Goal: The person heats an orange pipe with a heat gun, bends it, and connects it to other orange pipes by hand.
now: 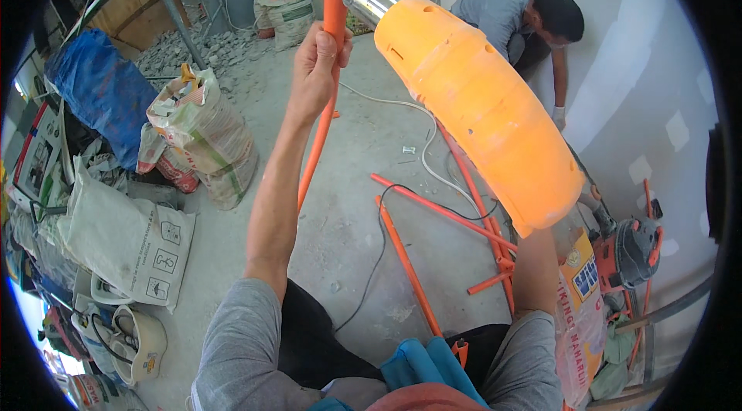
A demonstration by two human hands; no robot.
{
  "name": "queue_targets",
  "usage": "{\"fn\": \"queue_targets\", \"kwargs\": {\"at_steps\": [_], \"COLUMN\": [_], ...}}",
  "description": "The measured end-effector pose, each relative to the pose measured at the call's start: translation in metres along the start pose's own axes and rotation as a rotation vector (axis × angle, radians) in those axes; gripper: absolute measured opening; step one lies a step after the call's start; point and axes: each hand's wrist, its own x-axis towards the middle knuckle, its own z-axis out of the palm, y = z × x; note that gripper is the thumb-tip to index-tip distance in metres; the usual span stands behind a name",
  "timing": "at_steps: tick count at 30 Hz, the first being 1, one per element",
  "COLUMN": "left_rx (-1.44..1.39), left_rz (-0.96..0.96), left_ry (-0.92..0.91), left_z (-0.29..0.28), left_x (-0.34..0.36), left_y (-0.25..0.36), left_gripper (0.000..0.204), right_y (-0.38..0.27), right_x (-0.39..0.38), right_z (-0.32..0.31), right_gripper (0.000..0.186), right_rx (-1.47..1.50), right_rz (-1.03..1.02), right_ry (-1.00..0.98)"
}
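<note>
In the head view, the left hand (315,67) has its fingers (326,46) closed firmly around a smooth, orange, round plastic pipe (335,15), just below its open upper mouth; the lower length slants down behind the forearm. Beside that mouth is the shiny cylindrical metal nozzle (375,0) of a bulky, ridged, scuffed yellow-orange plastic tool (471,110); whether they touch cannot be told. The tool hides the right hand, so its grip cannot be told. Thinner-looking straight orange pipes (410,268) lie on the dusty grey concrete floor (340,233). A crinkled, pale woven-plastic sack (212,133) stands open with yellowish pieces on top; a cream plastic bucket (152,353) holds unclear items.
</note>
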Motion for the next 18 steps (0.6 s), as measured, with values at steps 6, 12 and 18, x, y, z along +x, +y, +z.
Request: {"fn": "queue_targets", "kwargs": {"at_steps": [6,12,18], "left_rx": [-0.06,-0.125,-0.166], "left_rz": [0.009,-0.054,-0.125], "left_ry": [-0.073,-0.076,-0.105], "left_z": [0.01,0.018,0.019], "left_x": [0.0,-0.001,-0.006], "left_y": [0.004,0.005,0.007], "left_gripper": [0.049,0.05,0.052], "right_y": [0.005,0.007,0.019], "right_x": [0.001,0.003,-0.002], "right_z": [-0.002,-0.009,-0.008], "right_gripper": [0.041,0.042,0.044], "right_rx": [0.006,-0.027,0.049], "right_rz": [-0.007,-0.029,0.079], "right_ry": [0.011,0.022,-0.032]}}
